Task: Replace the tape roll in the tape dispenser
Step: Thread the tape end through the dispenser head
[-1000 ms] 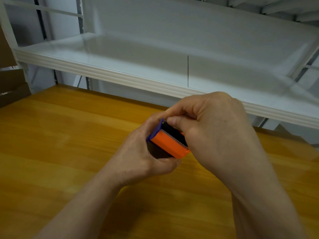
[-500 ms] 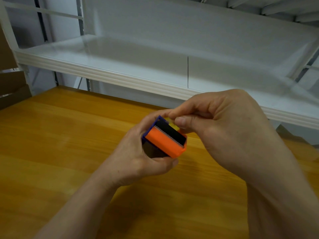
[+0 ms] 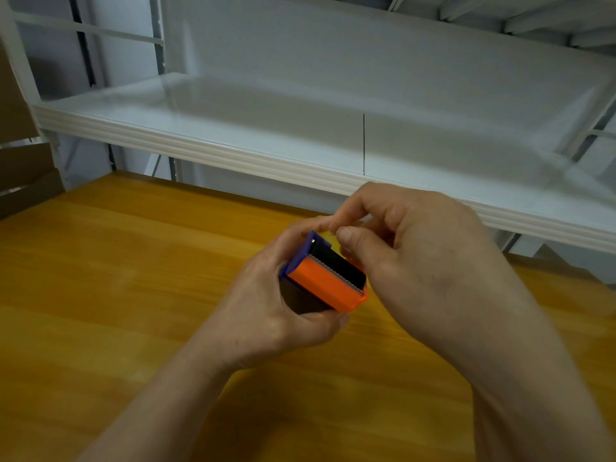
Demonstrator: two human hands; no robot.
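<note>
Right hand (image 3: 426, 251) has come up off the tape dispenser (image 3: 328, 288) since a second ago: thumb was pressed on the black face, now it's clear, and more of that face and the toothed edge (image 3: 336, 272) shows. Dispenser position barely changed.

Left hand (image 3: 273, 311): grip wrapped round the dispenser's body, thumb under the orange front, fingers over the blue side. Held just above the worktop (image 3: 116, 295), not touching it, tilted with the orange front towards the camera.

Right hand: thumb and forefinger tips pinched together just above the dispenser's far end, other fingers curled in. Can't tell if tape is between them, too blurred.

Dark mass under the orange front sits in the left palm; can't tell if that's the roll.

Behind: white shelf (image 3: 233, 151), cardboard boxes (image 3: 20, 168) far left.
</note>
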